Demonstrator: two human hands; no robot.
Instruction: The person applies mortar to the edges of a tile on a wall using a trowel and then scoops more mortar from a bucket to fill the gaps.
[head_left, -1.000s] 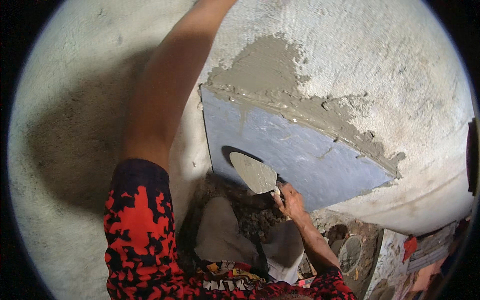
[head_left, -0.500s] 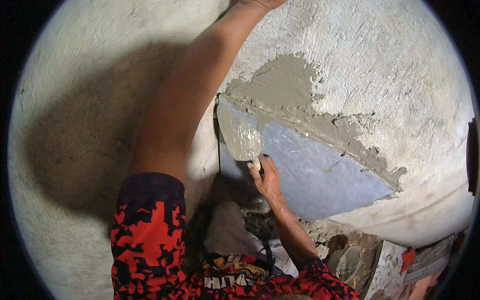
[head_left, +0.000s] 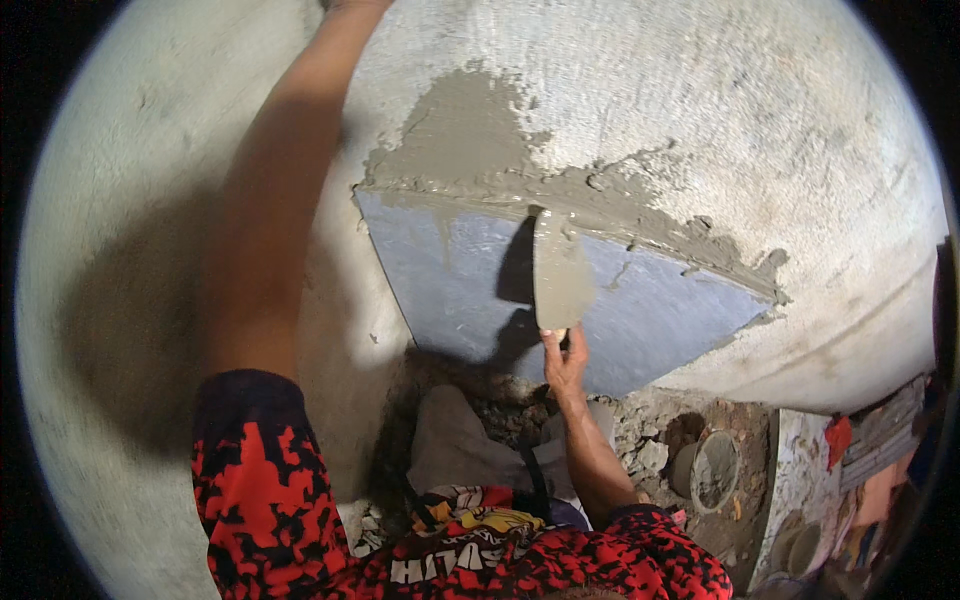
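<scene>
In my right hand (head_left: 567,362) is the handle of a broad-bladed trowel (head_left: 563,270), its blade coated with wet grey mortar. The blade stands over a blue-grey slab (head_left: 440,290) against the wall, its tip at the slab's upper edge. Wet mortar (head_left: 470,130) lies along that edge and in a patch on the wall above it. My left arm reaches up along the wall, and my left hand (head_left: 355,4) is cut off by the top of the view, so its fingers are hidden.
Rough whitish wall (head_left: 680,80) surrounds the slab. Below at the right, a round container of grey mortar (head_left: 715,470) sits on rubble ground. Beyond it lie a pale board (head_left: 800,480) and a red scrap (head_left: 840,440). My knees are below the slab.
The trowel has gone rightward along the slab's upper edge, from its left corner to nearer the middle, with the blade now more upright. The view has shifted, and my left arm appears further left.
</scene>
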